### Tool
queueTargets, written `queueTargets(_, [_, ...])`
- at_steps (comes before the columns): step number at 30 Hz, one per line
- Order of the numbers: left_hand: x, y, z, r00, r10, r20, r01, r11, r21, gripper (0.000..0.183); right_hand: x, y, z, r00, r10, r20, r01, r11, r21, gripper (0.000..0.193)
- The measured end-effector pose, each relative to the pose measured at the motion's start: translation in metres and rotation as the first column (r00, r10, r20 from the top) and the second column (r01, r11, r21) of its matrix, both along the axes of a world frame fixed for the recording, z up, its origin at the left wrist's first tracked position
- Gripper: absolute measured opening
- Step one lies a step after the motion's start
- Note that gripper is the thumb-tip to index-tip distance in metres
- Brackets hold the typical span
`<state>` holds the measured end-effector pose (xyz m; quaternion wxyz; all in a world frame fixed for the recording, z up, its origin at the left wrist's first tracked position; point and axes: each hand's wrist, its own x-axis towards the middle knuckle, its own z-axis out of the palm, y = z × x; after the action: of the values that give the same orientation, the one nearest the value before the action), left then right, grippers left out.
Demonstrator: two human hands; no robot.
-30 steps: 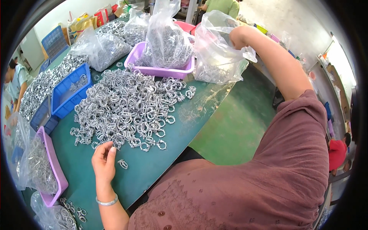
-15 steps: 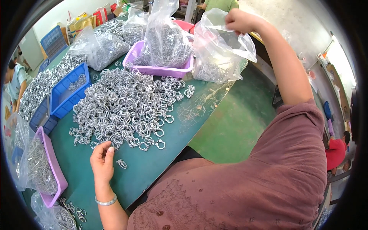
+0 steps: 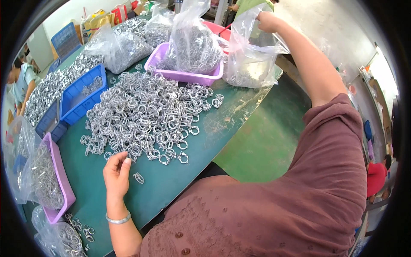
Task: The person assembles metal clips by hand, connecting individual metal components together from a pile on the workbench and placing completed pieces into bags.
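Observation:
My left hand rests at the near edge of a heap of grey metal ring clamps, thumb and fingers pinched together. Whatever is between those fingertips is too small to make out. One loose ring clamp lies on the table just right of this hand. My right hand is raised at the far right, fingers closed on the upper edge of a clear plastic bag. Some grey clamps lie in the bottom of this bag, which stands at the table's far right corner.
Behind the heap, a purple basket holds a full clear bag. Blue trays stand left, beside a larger heap of metal parts. Another purple basket is at the near left. The green table's right edge slants past my body. Other people are farther off.
The view has shifted slightly. The bag's mouth, spread wide before, is now drawn up narrower toward my right hand. My left hand stays beside the heap, still pinched.

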<state>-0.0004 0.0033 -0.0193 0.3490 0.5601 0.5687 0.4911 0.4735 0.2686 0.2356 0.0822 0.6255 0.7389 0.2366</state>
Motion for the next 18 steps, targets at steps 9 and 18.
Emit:
queueTargets(9, [-0.001,-0.004,0.004,0.99,0.108,-0.088,-0.104,0.994,0.045,0.017,-0.103,-0.071,0.015,0.859,0.313,-0.406,-0.28,0.95,0.141,0.025])
queueTargets(18, [0.0,-0.001,0.013,0.984,0.099,-0.149,-0.099,0.995,0.006,0.016,-0.223,-0.183,-0.119,0.415,0.69,-0.593,-0.863,0.505,-0.015,0.019])
